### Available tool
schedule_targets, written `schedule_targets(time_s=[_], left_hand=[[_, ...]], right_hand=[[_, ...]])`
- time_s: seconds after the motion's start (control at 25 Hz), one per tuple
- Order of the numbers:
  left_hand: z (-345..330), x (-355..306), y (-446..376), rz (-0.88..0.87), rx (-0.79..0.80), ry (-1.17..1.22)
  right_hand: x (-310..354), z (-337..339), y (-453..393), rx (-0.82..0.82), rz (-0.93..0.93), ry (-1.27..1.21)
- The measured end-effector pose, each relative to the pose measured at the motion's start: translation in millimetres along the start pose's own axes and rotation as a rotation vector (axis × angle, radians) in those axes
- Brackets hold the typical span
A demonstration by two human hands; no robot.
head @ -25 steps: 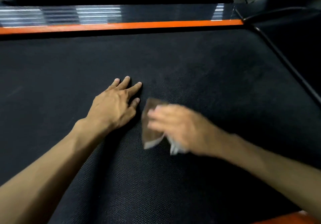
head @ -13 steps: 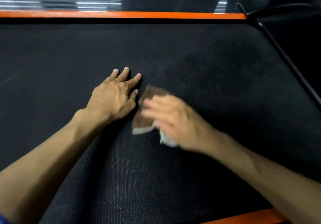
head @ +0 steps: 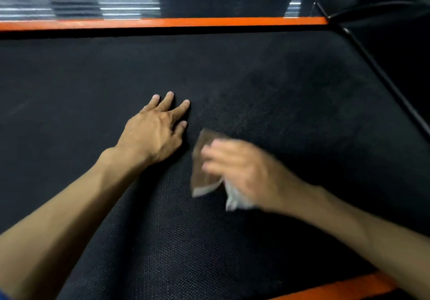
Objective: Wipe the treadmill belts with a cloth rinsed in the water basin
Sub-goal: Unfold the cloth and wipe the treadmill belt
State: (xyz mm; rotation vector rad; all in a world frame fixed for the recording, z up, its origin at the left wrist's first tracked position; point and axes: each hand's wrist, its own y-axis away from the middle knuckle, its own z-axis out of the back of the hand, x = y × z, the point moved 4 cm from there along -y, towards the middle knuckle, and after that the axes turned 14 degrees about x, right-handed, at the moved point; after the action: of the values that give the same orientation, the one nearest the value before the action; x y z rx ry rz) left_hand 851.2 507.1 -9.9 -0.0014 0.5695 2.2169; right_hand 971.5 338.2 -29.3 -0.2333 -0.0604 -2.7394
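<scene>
Right hand (head: 244, 171) closed on the soiled cloth (head: 204, 167) against the treadmill belt (head: 279, 90), left hand (head: 154, 132) flat and empty just beside it: best wiped with firm, overlapping strokes, turning to a clean fold.

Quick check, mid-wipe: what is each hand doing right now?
Left hand: open, palm flat on the belt, holding nothing.
Right hand: closed on the cloth, pressing it to the belt; blurred.
</scene>
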Motion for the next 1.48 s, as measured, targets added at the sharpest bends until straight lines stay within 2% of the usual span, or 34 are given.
schedule_targets(time_s=[0.04,0.12,0.16,0.2,0.24,0.28,0.36,0.48,0.56,0.64,0.68,0.76,0.92,1.0,1.04,1.12,1.24,1.32,1.4,1.48], left_hand=[[-0.4,0.0,0.0,0.001,0.003,0.001],[-1.0,-0.4,0.5,0.003,0.003,-0.003],[-1.2,-1.0,0.6,0.005,0.003,-0.005],[-0.8,-1.4,0.4,0.005,0.004,-0.006],[-0.2,-1.6,0.2,0.006,0.003,-0.009],[0.2,-1.0,0.2,0.005,0.000,-0.012],[2.2,1.2,0.6,0.000,-0.012,-0.015],[4.7,5.0,1.3,-0.019,-0.019,-0.009],[7.2,8.4,0.7,-0.039,-0.019,-0.010],[8.1,11.3,0.5,-0.048,-0.026,-0.018],[8.1,11.9,0.6,-0.049,-0.028,-0.020],[6.6,10.9,1.2,-0.053,-0.026,-0.026],[3.5,9.1,1.3,-0.050,-0.022,-0.018],[2.2,9.0,0.5,-0.049,-0.028,-0.022],[2.0,9.1,0.1,-0.049,-0.031,-0.025],[0.9,8.6,-0.1,-0.047,-0.033,-0.027],[-0.7,8.0,0.1,-0.049,-0.051,-0.026],[-0.7,8.1,0.5,-0.053,-0.067,-0.024],[-0.1,7.7,1.0,-0.055,-0.074,-0.031],[0.0,7.4,1.7,-0.059,-0.071,-0.041]], right_hand=[[-26.3,14.3,3.2,-0.076,-0.134,-0.057],[-86.3,39.9,12.7,-0.260,-0.519,-0.118],[-108.7,41.9,18.7,-0.286,-0.720,-0.150],[-117.8,41.5,19.9,-0.315,-0.793,-0.194],[-102.2,37.5,10.6,-0.293,-0.777,-0.190],[-73.7,31.7,-3.3,-0.273,-0.671,-0.197],[0.7,29.8,-23.2,-0.242,-0.329,-0.116],[94.4,-2.0,-28.6,0.054,0.053,-0.134],[113.8,-24.3,-18.7,0.202,0.218,-0.159],[87.0,-15.8,-22.6,0.181,0.241,-0.118],[63.8,-5.2,-28.6,0.131,0.189,-0.068],[-5.0,16.0,-35.0,0.031,-0.028,-0.075],[-163.3,52.2,-15.0,-0.236,-0.716,-0.131],[-193.3,51.3,-11.2,-0.285,-0.986,-0.155],[-190.9,49.3,-17.7,-0.289,-1.019,-0.148],[-161.6,45.5,-35.6,-0.274,-0.917,-0.161],[-77.5,30.3,-48.0,-0.203,-0.549,-0.160],[-25.0,20.2,-45.0,-0.099,-0.381,-0.152],[-9.7,15.5,-42.2,-0.009,-0.305,-0.181],[-32.6,20.4,-43.7,0.008,-0.266,-0.139]])
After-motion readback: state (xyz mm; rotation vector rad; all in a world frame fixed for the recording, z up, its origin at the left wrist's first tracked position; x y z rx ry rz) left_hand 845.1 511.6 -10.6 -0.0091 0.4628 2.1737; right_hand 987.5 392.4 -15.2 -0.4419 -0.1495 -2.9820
